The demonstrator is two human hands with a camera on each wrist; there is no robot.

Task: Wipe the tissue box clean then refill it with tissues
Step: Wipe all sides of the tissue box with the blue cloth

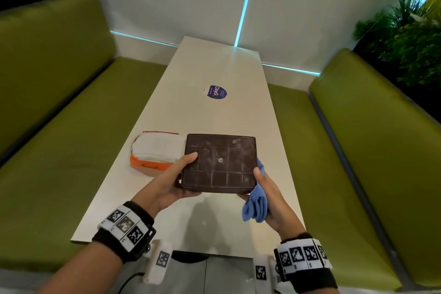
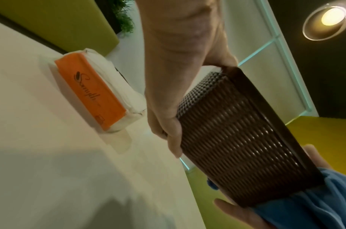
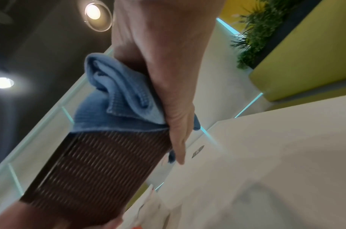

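A dark brown tissue box (image 1: 218, 163) with woven sides (image 2: 237, 136) is held above the white table (image 1: 214, 74), its dusty gridded underside facing up. My left hand (image 1: 176, 174) grips its left edge, thumb on top and fingers underneath. My right hand (image 1: 262, 188) grips the right edge with a blue cloth (image 1: 256, 203) pressed between palm and box (image 3: 101, 170); the cloth (image 3: 117, 99) bunches over that end. An orange-and-white pack of tissues (image 1: 155, 151) lies on the table just left of the box, also in the left wrist view (image 2: 97, 93).
A round blue sticker (image 1: 215, 92) sits mid-table. Green padded benches (image 1: 59, 126) flank the table on both sides. Plants (image 1: 405, 38) stand behind the right bench. White wall panels with lit cyan seams close the far end.
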